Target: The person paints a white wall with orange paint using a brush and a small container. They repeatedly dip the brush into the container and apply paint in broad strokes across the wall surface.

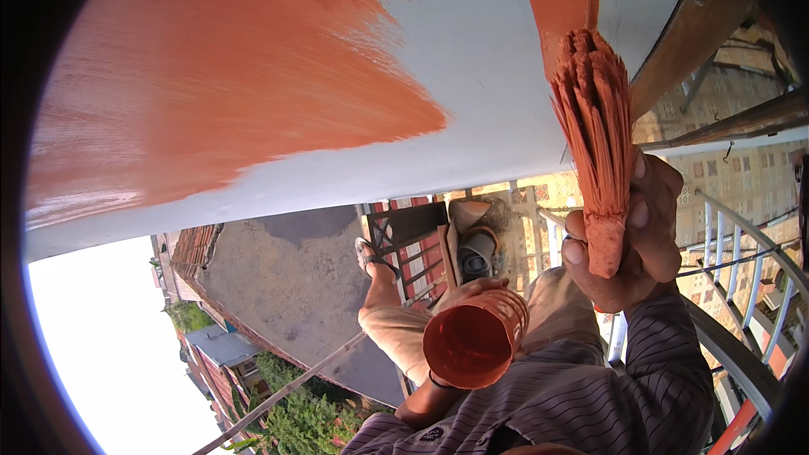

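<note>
My right hand (pixel 649 232) is closed around the base of a paintbrush (pixel 594 131) with thick, clumped bristles, coated in orange-red paint. Its bristle tips point up and meet a freshly coloured orange strip on the white wall (pixel 472 59). A broad patch of orange paint (pixel 253 76) with ragged, streaky edges covers the wall to the left. Lower down, in front of my body, my left hand (pixel 479 288) is wrapped around a round paint pot (pixel 472 345), smeared orange-red. The pot's mouth faces me; how much paint it holds I cannot tell.
Brown beams (pixel 695 29) run along the right side of the wall. Pale curved metal railings (pixel 742 244) stand at the right. Far below lie a patterned tile floor (pixel 522 211), a bucket (pixel 477 253) and a grey flat roof (pixel 286 303). My sandalled foot (pixel 375 259) rests beside a dark frame.
</note>
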Demonstrator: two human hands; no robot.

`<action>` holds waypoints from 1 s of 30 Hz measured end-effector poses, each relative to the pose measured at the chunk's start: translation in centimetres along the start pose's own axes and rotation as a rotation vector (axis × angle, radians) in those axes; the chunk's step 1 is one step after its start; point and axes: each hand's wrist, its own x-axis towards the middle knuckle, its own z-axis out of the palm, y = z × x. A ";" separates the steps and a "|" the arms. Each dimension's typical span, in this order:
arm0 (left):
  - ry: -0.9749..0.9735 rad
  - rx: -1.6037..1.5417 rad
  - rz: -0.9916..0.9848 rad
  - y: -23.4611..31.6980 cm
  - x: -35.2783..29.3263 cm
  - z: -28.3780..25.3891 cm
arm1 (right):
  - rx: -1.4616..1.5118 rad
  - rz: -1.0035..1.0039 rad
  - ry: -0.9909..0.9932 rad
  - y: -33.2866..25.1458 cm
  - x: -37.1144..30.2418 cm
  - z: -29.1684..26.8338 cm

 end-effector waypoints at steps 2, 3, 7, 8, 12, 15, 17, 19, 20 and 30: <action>-0.011 0.027 0.053 0.0 0.2 -0.1 | -0.051 -0.029 0.015 0.5 0.5 0.4; -0.023 0.058 0.127 -0.1 0.4 -0.1 | -0.089 -0.036 0.019 0.8 0.7 0.6; -0.053 0.140 0.115 -0.3 0.7 -0.6 | -0.168 -0.126 0.031 1.9 1.3 1.2; -0.052 0.129 0.104 -0.3 0.6 -0.7 | -0.187 -0.150 0.018 2.1 1.4 1.2; -0.021 -0.054 -0.015 -0.3 0.4 -0.8 | -0.111 -0.133 0.032 2.6 1.4 1.3; -0.037 0.049 0.011 -0.1 0.6 -0.5 | -0.041 -0.056 0.044 2.5 1.1 1.4; 0.002 0.074 0.074 0.1 1.0 0.0 | 0.038 0.039 0.029 2.4 0.8 1.4; 0.100 -0.016 0.095 0.3 1.2 0.9 | 0.051 0.025 0.027 2.4 0.5 1.4; 0.098 -0.002 0.103 0.4 1.4 1.0 | 0.031 0.000 0.016 2.4 0.4 1.3; 0.153 -0.084 -0.160 1.1 1.7 0.6 | 0.180 0.119 0.047 2.4 -0.1 1.4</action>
